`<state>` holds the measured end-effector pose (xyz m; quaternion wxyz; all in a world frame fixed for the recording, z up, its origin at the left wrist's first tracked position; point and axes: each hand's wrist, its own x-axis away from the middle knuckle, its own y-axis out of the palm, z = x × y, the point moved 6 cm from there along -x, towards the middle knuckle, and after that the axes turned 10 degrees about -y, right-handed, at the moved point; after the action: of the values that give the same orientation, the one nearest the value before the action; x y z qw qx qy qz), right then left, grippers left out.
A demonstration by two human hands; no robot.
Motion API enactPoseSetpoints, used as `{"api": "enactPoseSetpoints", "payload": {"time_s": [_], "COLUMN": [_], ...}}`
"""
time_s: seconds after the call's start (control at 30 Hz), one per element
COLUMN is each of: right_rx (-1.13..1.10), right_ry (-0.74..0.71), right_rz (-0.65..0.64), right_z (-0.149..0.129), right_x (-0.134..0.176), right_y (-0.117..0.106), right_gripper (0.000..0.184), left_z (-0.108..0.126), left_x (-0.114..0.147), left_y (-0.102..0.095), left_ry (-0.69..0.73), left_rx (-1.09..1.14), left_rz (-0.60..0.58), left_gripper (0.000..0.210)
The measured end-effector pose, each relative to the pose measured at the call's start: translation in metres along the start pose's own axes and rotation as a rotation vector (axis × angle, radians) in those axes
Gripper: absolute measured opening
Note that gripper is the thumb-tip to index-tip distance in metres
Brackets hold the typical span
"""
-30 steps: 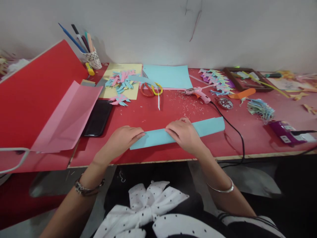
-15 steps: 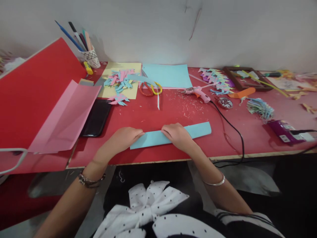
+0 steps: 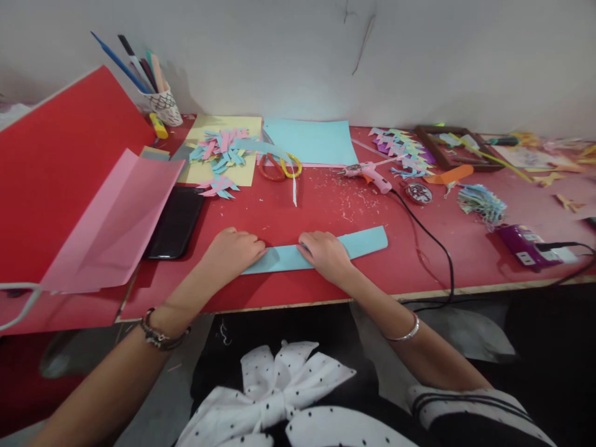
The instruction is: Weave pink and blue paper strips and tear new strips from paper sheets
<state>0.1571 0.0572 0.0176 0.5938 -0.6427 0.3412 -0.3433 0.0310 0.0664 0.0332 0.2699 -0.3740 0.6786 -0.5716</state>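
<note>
A light blue paper [image 3: 286,258], folded into a long flat strip, lies near the front edge of the red table. My left hand [image 3: 236,249] is closed at its left end, covering part of it. Around the strip's middle, my right hand [image 3: 325,254] is closed with curled fingers along the upper edge. The strip's right end sticks out past that hand. Beyond lie scissors [image 3: 292,166] with red and yellow handles, partly under a blue paper strip, and a pink glue gun [image 3: 372,176].
Pink paper [image 3: 118,211] and a black phone [image 3: 174,223] lie at left. Cut paper pieces [image 3: 223,149] sit on a yellow sheet [image 3: 244,177]. A black cord [image 3: 431,239] runs over the front edge near a purple power box [image 3: 526,245]. A pen cup [image 3: 165,107] stands behind.
My left hand now covers more of the strip's left end. Both hands still grip the paper. The whole view has shifted slightly, so things appear a little further left.
</note>
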Motion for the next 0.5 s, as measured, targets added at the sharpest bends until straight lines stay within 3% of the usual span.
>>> {"api": "enactPoseSetpoints", "payload": {"time_s": [0.1,0.27,0.37,0.5], "right_rx": [0.020,0.038,0.032,0.017], "right_ry": [0.003,-0.018,-0.022,-0.011], "right_rz": [-0.003,0.053,0.060,0.055], "right_z": [-0.001,-0.001,-0.001,0.000], "right_x": [0.000,0.000,0.000,0.000], "right_y": [0.000,0.000,0.001,0.002], "right_gripper": [0.016,0.016,0.016,0.016], "left_z": [0.012,0.054,0.058,0.049], "left_x": [0.005,0.024,0.033,0.040], "left_y": [-0.010,0.004,0.016,0.024], "left_ry": [-0.104,0.064,0.102,0.103], "left_rx": [0.011,0.217,0.296,0.343], "left_rz": [0.113,0.198,0.183,0.123], "left_gripper": [0.021,0.036,0.053,0.060]}}
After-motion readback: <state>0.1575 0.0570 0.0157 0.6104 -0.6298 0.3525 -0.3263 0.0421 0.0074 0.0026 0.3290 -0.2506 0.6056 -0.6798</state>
